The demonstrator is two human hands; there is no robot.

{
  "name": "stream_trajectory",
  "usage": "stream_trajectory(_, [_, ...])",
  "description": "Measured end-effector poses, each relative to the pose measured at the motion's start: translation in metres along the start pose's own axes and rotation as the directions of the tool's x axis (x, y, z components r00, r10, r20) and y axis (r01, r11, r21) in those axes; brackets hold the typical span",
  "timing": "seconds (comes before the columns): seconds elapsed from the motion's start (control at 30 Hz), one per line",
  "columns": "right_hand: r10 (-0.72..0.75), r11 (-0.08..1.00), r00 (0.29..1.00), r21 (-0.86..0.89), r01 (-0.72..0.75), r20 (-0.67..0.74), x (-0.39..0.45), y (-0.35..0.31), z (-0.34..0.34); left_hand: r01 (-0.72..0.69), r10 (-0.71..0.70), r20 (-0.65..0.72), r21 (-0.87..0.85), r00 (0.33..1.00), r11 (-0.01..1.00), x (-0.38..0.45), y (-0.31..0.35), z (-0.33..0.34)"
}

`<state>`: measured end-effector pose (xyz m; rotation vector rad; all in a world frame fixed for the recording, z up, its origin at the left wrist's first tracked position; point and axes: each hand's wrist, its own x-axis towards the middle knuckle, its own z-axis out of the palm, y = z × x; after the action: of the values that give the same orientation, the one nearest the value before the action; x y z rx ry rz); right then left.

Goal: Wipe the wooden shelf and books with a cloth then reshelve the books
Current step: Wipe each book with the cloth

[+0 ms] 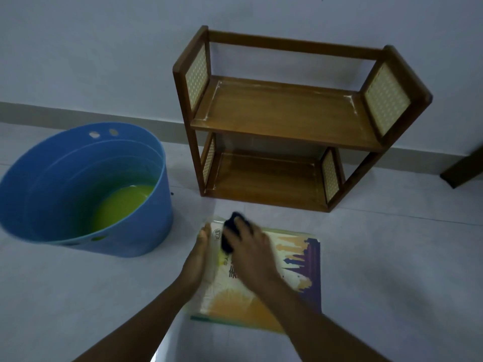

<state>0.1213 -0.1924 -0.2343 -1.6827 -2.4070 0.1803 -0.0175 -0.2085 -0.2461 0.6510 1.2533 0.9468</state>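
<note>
A book (292, 262) lies flat on the floor (392, 257), and its cover is being wiped. A dark cloth (230, 231) is held in the grip of the right hand (251, 246), whose fingers are curled over it and press it onto the far left corner of the cover. Just to the left of that grip, the left hand (198, 252) is laid along the book's left edge with fingers straight, so the book appears to be steadied rather than held.

Beyond both hands, the wooden shelf (285, 118) stands against the wall with both boards bare; no books are seen on it. Whether it has been wiped cannot be told for certain, though a sheen and pale streaks along the upper board suggest it may have been. To the far left of the hands, a blue bucket (83, 189) holds yellow-green liquid.

The task is judged to be in its middle: the shelf emptied, book wiping under way, reshelving not yet begun.
</note>
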Motion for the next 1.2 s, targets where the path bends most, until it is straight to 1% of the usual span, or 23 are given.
stream_trajectory(0.03, [0.086, 0.996, 0.996, -0.003, -0.086, 0.008, 0.008, 0.016, -0.003, -0.004, 0.004, 0.01, 0.004, 1.0, 1.0, 0.0, -0.001, -0.002])
stream_trajectory(0.1, [0.22, 0.975, 0.975, 0.035, -0.219, -0.016, 0.007, 0.031, -0.007, 0.044, -0.042, 0.064, -0.034, 0.997, 0.998, 0.002, -0.002, -0.003])
stream_trajectory(0.17, [0.236, 0.972, 0.971, 0.017, -0.236, -0.031, -0.007, 0.017, -0.001, 0.047, -0.044, 0.042, -0.057, 0.998, 0.997, 0.005, -0.003, 0.0])
stream_trajectory(0.2, [0.186, 0.982, 0.982, 0.022, -0.186, -0.015, -0.016, -0.001, 0.004, 0.033, -0.031, 0.022, -0.072, 0.999, 0.997, 0.004, -0.002, 0.001])
stream_trajectory(0.3, [-0.077, 0.992, 0.997, 0.106, 0.074, 0.022, -0.046, -0.05, 0.021, 0.011, -0.007, 0.054, -0.065, 0.998, 0.998, -0.001, 0.0, 0.008])
stream_trajectory(0.37, [-0.158, 0.977, 0.986, 0.154, 0.147, 0.059, -0.052, -0.046, 0.02, -0.01, 0.012, 0.037, -0.045, 0.999, 0.999, -0.009, 0.007, 0.012])
stream_trajectory(0.4, [-0.165, 0.979, 0.986, 0.13, 0.16, 0.034, -0.051, -0.032, 0.015, -0.024, 0.024, 0.014, -0.023, 1.0, 0.999, -0.013, 0.008, 0.012])
stream_trajectory(0.43, [-0.135, 0.986, 0.991, 0.095, 0.134, 0.005, -0.049, -0.012, 0.005, -0.023, 0.023, 0.0, 0.03, 1.0, 0.999, -0.011, 0.006, 0.008])
stream_trajectory(0.5, [0.037, 0.999, 0.999, 0.034, -0.036, -0.026, -0.051, 0.037, -0.014, -0.015, 0.013, 0.021, 0.116, 1.0, 0.993, -0.007, 0.001, -0.001])
stream_trajectory(0.57, [0.262, 0.965, 0.963, 0.016, -0.262, -0.066, -0.064, 0.087, -0.026, -0.018, 0.016, 0.021, 0.128, 1.0, 0.992, -0.007, -0.001, -0.004])
stream_trajectory(0.6, [0.338, 0.941, 0.938, 0.013, -0.338, -0.075, -0.072, 0.099, -0.029, -0.01, 0.007, 0.026, 0.118, 1.0, 0.993, -0.007, 0.0, -0.005])
stream_trajectory(0.63, [0.371, 0.928, 0.926, -0.005, -0.372, -0.071, -0.079, 0.1, -0.025, 0.001, -0.004, 0.029, 0.097, 1.0, 0.995, -0.008, 0.0, -0.003])
stream_trajectory(0.67, [0.352, 0.935, 0.933, -0.019, -0.354, -0.07, -0.083, 0.09, -0.019, 0.017, -0.02, 0.03, 0.08, 0.999, 0.997, -0.008, -0.001, -0.002])
stream_trajectory(0.7, [0.289, 0.957, 0.955, -0.013, -0.29, -0.066, -0.087, 0.069, -0.01, 0.035, -0.037, 0.027, 0.063, 0.999, 0.997, -0.007, -0.002, -0.001])
stream_trajectory(0.77, [0.124, 0.99, 0.991, 0.077, -0.12, -0.047, -0.092, 0.012, 0.01, 0.069, -0.07, 0.048, 0.015, 0.996, 0.997, -0.008, 0.0, 0.003])
stream_trajectory(0.83, [-0.046, 0.984, 0.998, 0.171, 0.053, -0.043, -0.089, -0.043, 0.019, 0.096, -0.094, 0.07, -0.023, 0.993, 0.995, -0.01, 0.003, 0.003])
stream_trajectory(0.9, [-0.179, 0.962, 0.984, 0.211, 0.173, 0.008, -0.07, -0.064, 0.02, 0.091, -0.09, 0.048, -0.01, 0.995, 0.996, -0.013, 0.007, -0.001])
stream_trajectory(0.93, [-0.178, 0.967, 0.984, 0.185, 0.173, 0.011, -0.053, -0.06, 0.019, 0.065, -0.065, 0.025, -0.002, 0.998, 0.998, -0.015, 0.009, -0.003])
stream_trajectory(0.97, [-0.137, 0.98, 0.99, 0.151, 0.133, 0.019, -0.037, -0.049, 0.018, 0.046, -0.046, 0.025, -0.005, 0.999, 0.999, -0.014, 0.007, -0.006])
stream_trajectory(1.07, [0.041, 0.994, 0.997, 0.099, -0.047, 0.062, 0.009, -0.012, 0.005, 0.036, -0.035, 0.02, -0.025, 0.999, 0.999, -0.032, 0.025, 0.015])
stream_trajectory(1.13, [0.117, 0.985, 0.989, 0.114, -0.127, 0.09, 0.018, -0.011, 0.0, 0.027, -0.027, 0.016, -0.043, 1.0, 0.999, -0.035, 0.026, 0.019])
stream_trajectory(1.17, [0.114, 0.986, 0.991, 0.117, -0.122, 0.074, 0.015, -0.02, 0.0, 0.028, -0.027, 0.027, -0.045, 0.999, 0.999, -0.031, 0.021, 0.017])
stream_trajectory(1.2, [0.07, 0.99, 0.995, 0.119, -0.079, 0.074, 0.005, -0.03, 0.002, 0.031, -0.029, 0.03, -0.062, 0.999, 0.998, -0.021, 0.008, 0.011])
